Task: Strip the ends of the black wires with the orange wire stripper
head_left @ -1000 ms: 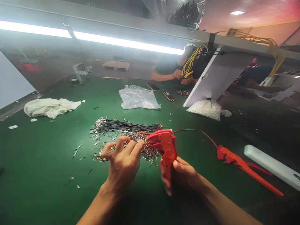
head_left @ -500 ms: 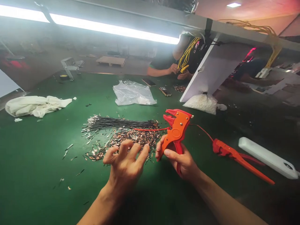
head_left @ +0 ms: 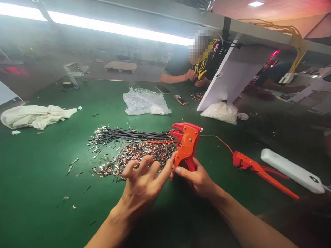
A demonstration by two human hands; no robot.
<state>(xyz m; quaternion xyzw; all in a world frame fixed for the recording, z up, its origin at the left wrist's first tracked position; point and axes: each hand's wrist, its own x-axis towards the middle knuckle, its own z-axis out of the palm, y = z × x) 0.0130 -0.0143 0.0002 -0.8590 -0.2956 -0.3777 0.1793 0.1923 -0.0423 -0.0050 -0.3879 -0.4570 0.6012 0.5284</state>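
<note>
My right hand is wrapped round the handles of an orange and red wire stripper. Its jaws point left, above a heap of short wire scraps with copper ends. My left hand is palm down in front of the heap, fingers bent and apart, its thumb hidden. The index fingertip is at the right hand's fingers, by the stripper's handle; whether they touch I cannot tell. Behind the heap lies a bundle of black wires with metal terminals at the left end. A red strip runs along it.
A second orange wire stripper and a long white device lie at right. Farther back are a clear plastic bag, a tied bag of white bits, white cloth and two phones. A co-worker handles yellow wires across the table.
My right hand has moved left with the wire stripper. My left hand has shifted slightly right, so the two hands are closer together.
</note>
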